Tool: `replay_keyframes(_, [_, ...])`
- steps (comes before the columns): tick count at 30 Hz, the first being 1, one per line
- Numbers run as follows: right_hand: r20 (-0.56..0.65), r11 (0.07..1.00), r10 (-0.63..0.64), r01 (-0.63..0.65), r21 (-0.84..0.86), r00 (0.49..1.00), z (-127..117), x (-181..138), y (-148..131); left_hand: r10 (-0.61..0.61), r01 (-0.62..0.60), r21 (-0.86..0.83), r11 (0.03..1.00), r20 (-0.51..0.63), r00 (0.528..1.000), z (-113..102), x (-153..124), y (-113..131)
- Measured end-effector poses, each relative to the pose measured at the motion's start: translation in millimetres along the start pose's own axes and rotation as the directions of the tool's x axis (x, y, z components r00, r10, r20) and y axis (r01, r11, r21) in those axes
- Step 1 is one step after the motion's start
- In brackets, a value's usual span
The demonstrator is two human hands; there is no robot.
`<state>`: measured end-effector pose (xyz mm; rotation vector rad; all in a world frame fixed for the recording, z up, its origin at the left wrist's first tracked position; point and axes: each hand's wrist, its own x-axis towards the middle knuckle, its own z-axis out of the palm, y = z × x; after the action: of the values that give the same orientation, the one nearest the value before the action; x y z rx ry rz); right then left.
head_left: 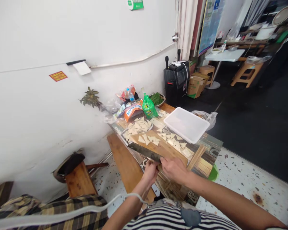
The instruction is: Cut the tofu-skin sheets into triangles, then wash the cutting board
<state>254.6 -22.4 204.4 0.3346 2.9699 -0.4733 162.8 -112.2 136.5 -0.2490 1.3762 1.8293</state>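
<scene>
My right hand (174, 169) is closed round the handle of a long dark-bladed knife (144, 151), whose blade points left along the near edge of a wooden cutting board (174, 152). Close to the handle, below the blade, my left hand (150, 172) has its fingers drawn together; what they hold, if anything, is hidden. Several pale triangular pieces, like sliced tofu (147, 139), lie on the board. More pale triangles (138, 126) are heaped in a metal tray at its far left, and others (174, 140) lie to its right.
A white plastic tub (186, 124) and a bundle of thin wooden skewers (197, 156) are on the table's right side. At the back stand a green bag (148, 107), an orange-white packet (133, 110) and a bowl of green vegetables (156, 99). A wooden bench (126, 166) runs along the left.
</scene>
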Motion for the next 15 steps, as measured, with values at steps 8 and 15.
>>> replay_keyframes(8, [0.051,0.991,0.133,-0.134,0.007,0.990,30,33,28,-0.023,0.022,0.029,0.999,0.041,0.999,5,-15,-6])
replay_keyframes(15, [0.159,0.955,0.290,-0.297,0.017,0.944,55,57,69,-0.019,0.019,0.008,1.000,0.039,0.999,3,-15,-6])
